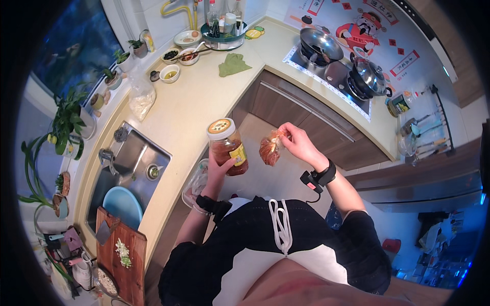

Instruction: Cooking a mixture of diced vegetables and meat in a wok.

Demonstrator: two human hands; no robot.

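My left hand (pixel 219 168) grips a clear jar (pixel 226 147) by its lower side. A white screw lid with an orange printed top sits on the jar, and reddish-brown contents show through its wall. From the fingertips of my right hand (pixel 300 141) hangs a small clear plastic bag (pixel 271 148) by its gathered top. Something red-brown fills the bag's lower part. Jar and bag are apart, both held above the floor in front of me, near the counter's inner edge.
A counter (pixel 191 103) runs along the left and back, with small bowls (pixel 169 74), a green cloth (pixel 233 65) and a bag of pale food (pixel 142 99). The sink (pixel 134 153) holds a blue basin (pixel 122 206). A cutting board (pixel 132 252) bears chopped scallion. Pots (pixel 367 78) stand on the stove.
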